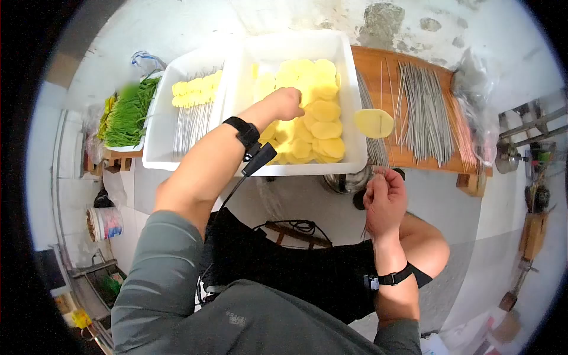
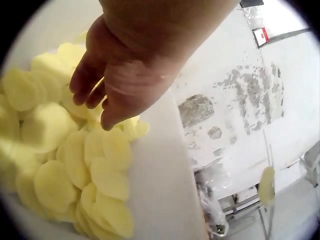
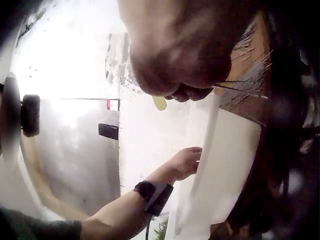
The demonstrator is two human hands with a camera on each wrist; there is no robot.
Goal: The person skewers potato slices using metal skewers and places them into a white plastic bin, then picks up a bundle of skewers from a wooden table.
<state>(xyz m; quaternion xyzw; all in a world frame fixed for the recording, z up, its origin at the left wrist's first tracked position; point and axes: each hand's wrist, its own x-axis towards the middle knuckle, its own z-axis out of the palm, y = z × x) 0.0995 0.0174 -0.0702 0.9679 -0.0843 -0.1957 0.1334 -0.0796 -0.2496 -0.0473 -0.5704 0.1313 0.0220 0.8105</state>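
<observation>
My left hand (image 1: 287,103) bends loosely over yellow slices (image 1: 325,130) right of the white tub's (image 1: 358,118) middle; I can't tell if it grips one. My right hand (image 1: 386,200), fingers curled, pinches thin sticks (image 3: 245,92) near the tub's near right corner, a lone slice (image 1: 374,123) above.

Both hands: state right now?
Left hand: fingers bent at the pale-yellow oval slices; whether it grips one can't be told.
Right hand: closed, pinching thin grey skewers.
</observation>
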